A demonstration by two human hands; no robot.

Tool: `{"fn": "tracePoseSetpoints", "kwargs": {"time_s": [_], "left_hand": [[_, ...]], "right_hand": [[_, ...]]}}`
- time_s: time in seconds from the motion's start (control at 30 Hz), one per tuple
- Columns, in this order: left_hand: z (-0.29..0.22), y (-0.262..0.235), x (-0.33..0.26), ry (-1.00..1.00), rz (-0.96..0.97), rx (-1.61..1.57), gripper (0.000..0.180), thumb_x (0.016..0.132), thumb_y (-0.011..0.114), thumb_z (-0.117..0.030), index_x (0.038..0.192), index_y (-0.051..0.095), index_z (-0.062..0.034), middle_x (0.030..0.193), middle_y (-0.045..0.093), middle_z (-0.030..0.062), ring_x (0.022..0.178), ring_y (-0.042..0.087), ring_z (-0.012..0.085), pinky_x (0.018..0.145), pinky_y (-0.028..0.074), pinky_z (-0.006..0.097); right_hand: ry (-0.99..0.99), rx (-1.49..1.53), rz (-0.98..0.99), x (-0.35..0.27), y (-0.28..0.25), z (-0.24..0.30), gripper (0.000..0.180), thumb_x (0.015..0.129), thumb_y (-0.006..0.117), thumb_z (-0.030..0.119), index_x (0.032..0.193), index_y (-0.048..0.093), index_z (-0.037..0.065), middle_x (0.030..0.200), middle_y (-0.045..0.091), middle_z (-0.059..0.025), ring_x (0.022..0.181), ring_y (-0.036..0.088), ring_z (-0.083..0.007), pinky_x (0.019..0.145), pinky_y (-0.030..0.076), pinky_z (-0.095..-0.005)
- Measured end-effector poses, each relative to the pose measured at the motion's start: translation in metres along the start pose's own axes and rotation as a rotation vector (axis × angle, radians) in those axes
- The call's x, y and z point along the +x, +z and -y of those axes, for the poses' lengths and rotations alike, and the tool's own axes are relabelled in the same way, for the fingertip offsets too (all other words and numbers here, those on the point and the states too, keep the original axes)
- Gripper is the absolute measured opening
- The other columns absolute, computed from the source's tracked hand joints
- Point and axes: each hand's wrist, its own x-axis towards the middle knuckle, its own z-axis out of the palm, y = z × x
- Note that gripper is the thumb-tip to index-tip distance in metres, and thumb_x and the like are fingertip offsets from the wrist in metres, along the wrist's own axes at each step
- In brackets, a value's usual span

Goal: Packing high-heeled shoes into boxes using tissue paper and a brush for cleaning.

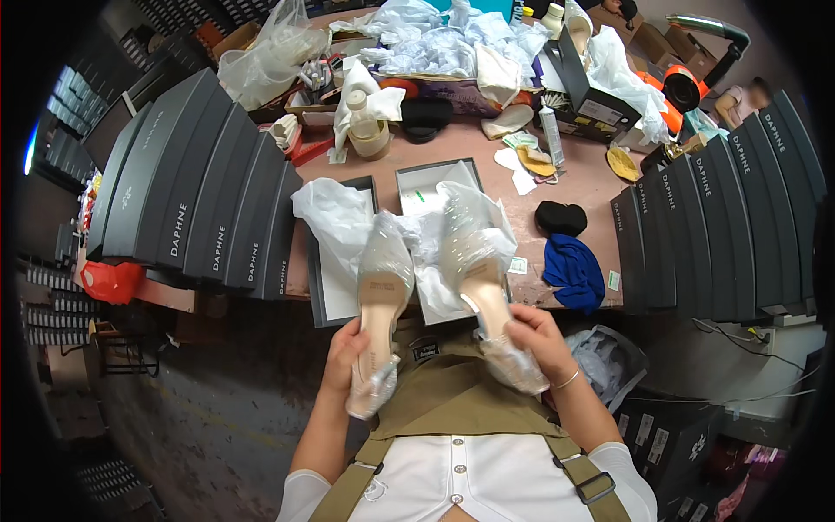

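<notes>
In my left hand [346, 355] is a pale pointed-toe shoe [384, 287] wrapped in clear plastic, its toe aimed away from me. My right hand [537, 341] grips the matching plastic-wrapped shoe [484, 287] by its heel half, tilted a little. Both beige insoles face up. Beyond and under the shoes lie two dark shoebox halves: the left one [334, 304] has white tissue paper [329, 213] spilling over it, and the right one [433, 178] also holds tissue, partly hidden by the right shoe.
Dark shoeboxes stand in rows at the left [187, 187] and right [696, 226] of the table. A blue cloth [574, 274] and a black sponge-like pad [560, 218] lie right of the boxes. Farther back are a bottle [357, 113], a tube [551, 137] and crumpled tissue [461, 43].
</notes>
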Motion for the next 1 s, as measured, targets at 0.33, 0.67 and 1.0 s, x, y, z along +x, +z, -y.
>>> {"fn": "tracePoseSetpoints", "kwargs": {"time_s": [0.33,0.67,1.0], "left_hand": [[0.047,0.050,0.048,-0.155,0.677,-0.763,0.051,0.097,0.048,-0.026,0.139,0.039,-0.0002,0.077,0.053,0.0088,0.075,0.049,0.0194,0.069,0.043,0.030],[0.060,0.072,0.045,-0.415,0.581,-1.109,0.048,0.099,0.045,-0.020,0.142,0.034,-0.0011,0.098,0.051,0.0109,0.073,0.054,0.0131,0.059,0.047,0.028],[0.063,0.071,0.047,-0.433,0.648,-1.175,0.064,0.086,0.060,-0.003,0.144,0.032,-0.0034,0.092,0.048,0.0099,0.069,0.046,0.0147,0.057,0.042,0.027]], "right_hand": [[0.035,1.005,0.383,0.027,0.012,-0.021,0.034,0.091,0.056,0.034,0.110,0.053,0.005,0.073,0.049,-0.0065,0.063,0.046,-0.0197,0.060,0.045,-0.0368],[0.149,1.198,0.482,0.036,0.029,-0.047,0.030,0.097,0.050,0.027,0.116,0.047,0.004,0.085,0.052,-0.0046,0.070,0.054,-0.0129,0.058,0.048,-0.0296],[0.017,0.980,0.345,0.030,0.010,-0.018,0.037,0.095,0.052,0.026,0.116,0.048,-0.004,0.080,0.054,-0.0089,0.064,0.056,-0.0169,0.057,0.052,-0.0351]]}}
